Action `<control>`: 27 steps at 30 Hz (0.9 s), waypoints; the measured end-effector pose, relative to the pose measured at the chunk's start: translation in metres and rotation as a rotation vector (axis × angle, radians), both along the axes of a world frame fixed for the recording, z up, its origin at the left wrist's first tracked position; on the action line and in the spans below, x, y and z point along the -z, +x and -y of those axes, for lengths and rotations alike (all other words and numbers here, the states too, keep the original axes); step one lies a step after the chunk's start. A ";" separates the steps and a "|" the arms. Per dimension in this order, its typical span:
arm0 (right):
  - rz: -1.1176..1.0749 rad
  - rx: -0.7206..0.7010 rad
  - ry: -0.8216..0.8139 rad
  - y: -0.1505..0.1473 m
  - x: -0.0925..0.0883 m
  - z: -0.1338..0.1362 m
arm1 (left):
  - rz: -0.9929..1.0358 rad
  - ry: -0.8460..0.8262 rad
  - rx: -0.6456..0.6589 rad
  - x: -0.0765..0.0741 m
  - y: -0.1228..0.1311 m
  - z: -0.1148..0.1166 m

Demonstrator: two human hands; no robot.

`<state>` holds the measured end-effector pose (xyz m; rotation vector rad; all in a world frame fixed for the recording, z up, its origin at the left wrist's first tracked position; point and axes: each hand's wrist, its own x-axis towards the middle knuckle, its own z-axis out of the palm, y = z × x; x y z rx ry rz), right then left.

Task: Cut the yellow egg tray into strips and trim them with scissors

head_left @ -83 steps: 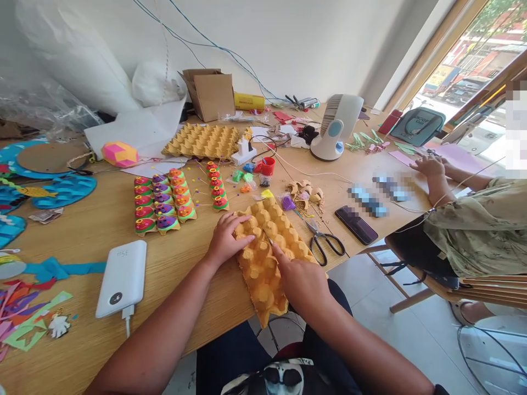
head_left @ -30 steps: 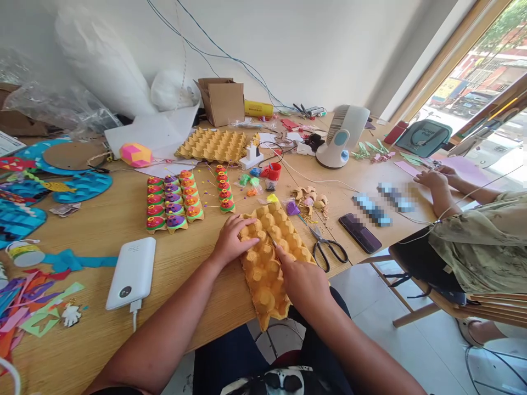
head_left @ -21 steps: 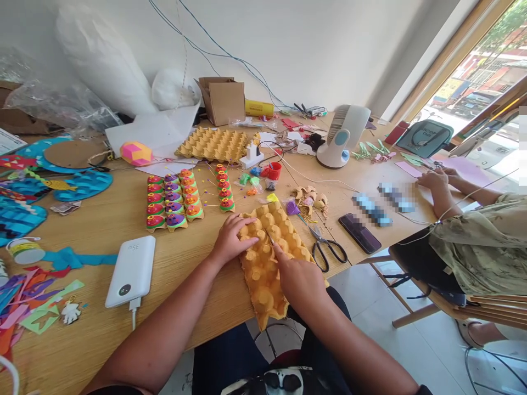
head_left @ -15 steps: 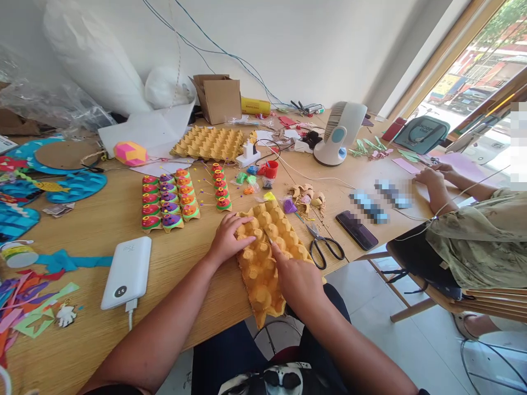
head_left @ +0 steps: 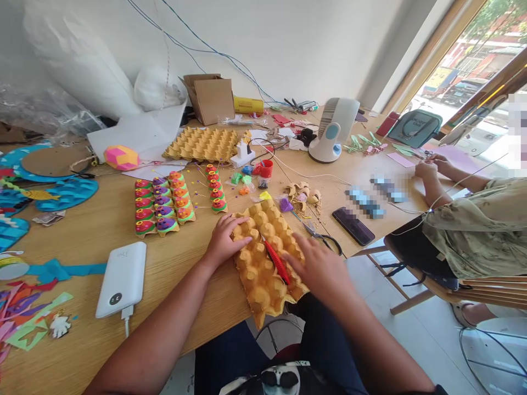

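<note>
An orange egg tray (head_left: 256, 277) lies at the near edge of the wooden table (head_left: 94, 236), overhanging it toward me. My left hand (head_left: 224, 240) rests flat on the tray's left side, fingers spread. A red-handled cutter (head_left: 276, 263) lies loose on the tray, blade pointing away from me. My right hand (head_left: 320, 264) is to the right of the cutter, over the tray's right edge, fingers apart and holding nothing. It partly covers black-handled scissors (head_left: 327, 238).
Painted egg cups (head_left: 162, 204) stand in rows left of the tray. A white power bank (head_left: 121, 272) lies near left, a dark phone (head_left: 353, 225) to the right. A second egg tray (head_left: 203, 142), a cardboard box (head_left: 211, 96) and a fan (head_left: 332, 129) stand behind. A seated person (head_left: 473, 225) works at the right.
My right hand has let go of the red cutter, which now lies on the tray, and moved right toward the scissors. The left hand stays on the tray.
</note>
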<state>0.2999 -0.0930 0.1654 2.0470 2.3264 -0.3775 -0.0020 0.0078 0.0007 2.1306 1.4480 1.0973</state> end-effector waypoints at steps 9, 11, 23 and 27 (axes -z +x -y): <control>-0.106 0.491 0.200 0.209 0.086 -0.111 | 0.015 0.001 -0.003 -0.001 0.000 0.002; -0.111 0.501 0.124 0.231 0.093 -0.124 | 0.013 -0.008 -0.005 -0.001 -0.001 0.002; -0.037 0.404 -0.109 0.240 0.085 -0.174 | 0.011 -0.017 0.005 -0.004 -0.002 0.003; -0.055 0.381 -0.147 0.245 0.085 -0.180 | 0.012 -0.012 0.004 -0.003 -0.002 0.003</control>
